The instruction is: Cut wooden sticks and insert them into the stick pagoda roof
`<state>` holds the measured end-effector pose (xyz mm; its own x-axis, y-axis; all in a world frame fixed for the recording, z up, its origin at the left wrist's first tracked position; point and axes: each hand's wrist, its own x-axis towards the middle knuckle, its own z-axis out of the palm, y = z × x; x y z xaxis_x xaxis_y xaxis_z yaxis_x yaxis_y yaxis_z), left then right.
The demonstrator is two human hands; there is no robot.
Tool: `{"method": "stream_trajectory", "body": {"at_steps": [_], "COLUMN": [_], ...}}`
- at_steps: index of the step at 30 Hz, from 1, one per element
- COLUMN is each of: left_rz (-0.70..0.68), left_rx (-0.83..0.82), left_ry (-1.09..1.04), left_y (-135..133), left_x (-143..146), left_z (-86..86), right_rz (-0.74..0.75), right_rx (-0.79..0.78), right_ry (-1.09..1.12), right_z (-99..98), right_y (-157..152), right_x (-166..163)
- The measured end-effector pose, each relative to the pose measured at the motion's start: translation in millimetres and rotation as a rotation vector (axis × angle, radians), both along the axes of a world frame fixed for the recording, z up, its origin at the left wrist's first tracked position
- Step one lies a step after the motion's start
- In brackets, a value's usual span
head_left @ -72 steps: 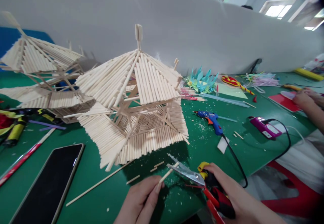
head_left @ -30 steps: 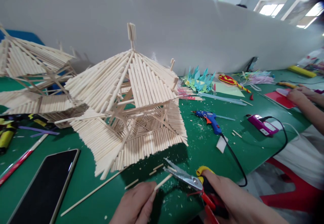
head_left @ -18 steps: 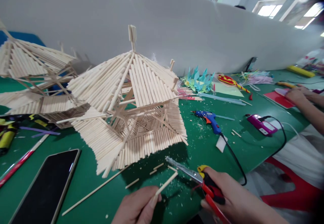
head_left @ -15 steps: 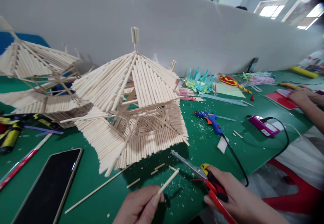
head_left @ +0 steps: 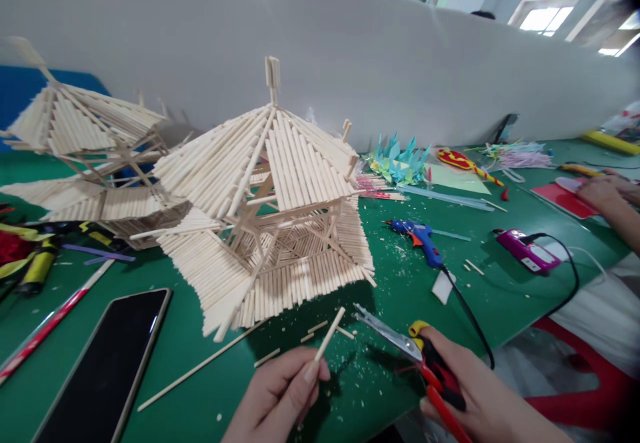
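Note:
My left hand [head_left: 287, 389] pinches a short round wooden stick [head_left: 330, 334] between thumb and fingers, its free end tilted up toward the model. In my right hand [head_left: 463, 379] are scissors [head_left: 390, 336] with red, black and yellow handles. Their metal blades point up and left, a little apart from the stick. Behind both hands stands a wooden-stick pavilion model [head_left: 270, 216] with a slatted roof and a slatted base. Short stick pieces [head_left: 267, 357] and a longer thin stick [head_left: 200, 366] lie in front of it.
A smartphone [head_left: 105, 369] lies at the left, below a second stick pavilion [head_left: 95, 156]. Right of the model are a blue glue gun [head_left: 417, 236] with a black cord, a purple power box [head_left: 527, 251] and blue paper foliage [head_left: 400, 163]. Another person's hands [head_left: 603, 193] work at far right.
The stick in my left hand has turned more upright. My scissors have drawn slightly right, away from the stick. The whole view has shifted a little.

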<state>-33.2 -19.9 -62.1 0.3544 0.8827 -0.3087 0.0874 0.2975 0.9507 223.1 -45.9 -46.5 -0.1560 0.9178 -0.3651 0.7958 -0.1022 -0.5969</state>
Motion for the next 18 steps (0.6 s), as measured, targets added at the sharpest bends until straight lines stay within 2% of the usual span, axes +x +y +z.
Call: {"method": "stream_trajectory", "body": {"at_steps": [5,8,11,18], "left_rz": [0.056,0.123,0.142,0.084], "left_rx": [0.016,0.011,0.107,0.352], "left_ry": [-0.113,-0.103,-0.055,0.016], "left_y": [2,1,1,6], "left_x": [10,15,18,20], "left_z": [3.3,2.8,4.9,8.4], "right_rz": [0.038,0.060,0.068,0.085], "right_rx": [0.030,0.032,0.046,0.050], "right_ry": [0.045,0.078,0.077,0.006], "right_z": [-10.4,-14.0,-14.9,-19.4], "right_y": [-2,1,2,4], "right_x": [-8,-14,-18,-23]}}
